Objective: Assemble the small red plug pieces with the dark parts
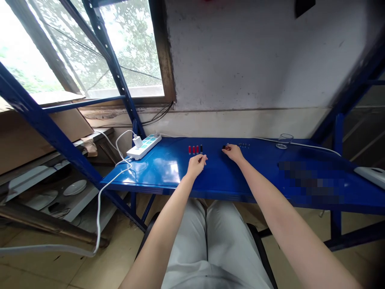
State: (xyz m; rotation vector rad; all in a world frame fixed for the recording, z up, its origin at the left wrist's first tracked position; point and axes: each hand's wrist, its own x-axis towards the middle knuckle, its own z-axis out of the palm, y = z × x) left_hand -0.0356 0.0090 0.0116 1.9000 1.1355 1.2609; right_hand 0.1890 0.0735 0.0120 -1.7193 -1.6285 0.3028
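My left hand (197,165) is above the blue table, just below a short row of small cylinders. Its fingers are pinched together, and whatever they hold, if anything, is too small to make out. In that row stand several red cylinders (193,149) with pale metallic ends and one black cylinder (201,149). Farther right, the fingers of my right hand (234,153) close around a small black piece (224,147) at the tabletop. Several tiny metallic pieces (244,145) lie just beyond that hand to the right.
The blue table (162,172) runs along the wall. A white power strip (144,147) with a plugged-in charger sits on its left end, its cable hanging over the edge. At the back right is a clear glass (284,141). A white object (371,176) rests at the right edge.
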